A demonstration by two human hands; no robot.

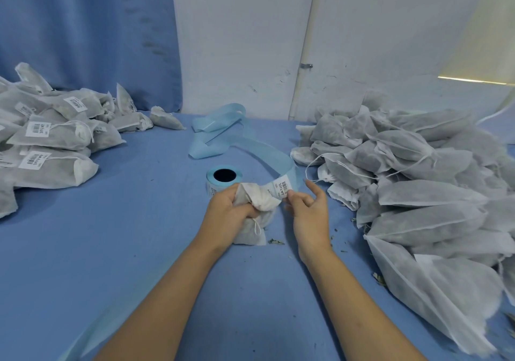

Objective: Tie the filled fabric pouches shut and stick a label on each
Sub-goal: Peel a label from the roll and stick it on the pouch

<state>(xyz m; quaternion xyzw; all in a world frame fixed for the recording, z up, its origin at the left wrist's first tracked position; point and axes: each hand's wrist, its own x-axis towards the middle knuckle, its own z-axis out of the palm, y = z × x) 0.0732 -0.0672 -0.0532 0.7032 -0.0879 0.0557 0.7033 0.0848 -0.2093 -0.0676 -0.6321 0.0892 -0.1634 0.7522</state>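
My left hand (230,204) grips a white fabric pouch (257,228) at the middle of the blue table, its tied drawstring hanging near my wrist. My right hand (305,207) pinches a white barcode label (282,188) at the end of the light blue backing strip (274,155), right beside the pouch's top. The label roll (224,176) stands just behind my left hand. The spent backing strip curls away toward the wall.
A heap of unlabelled grey pouches (418,182) fills the right side of the table. Labelled pouches (50,134) are piled at the left. Bits of dried herb (276,241) lie scattered near my right wrist. A white wall and blue curtain (89,31) stand behind.
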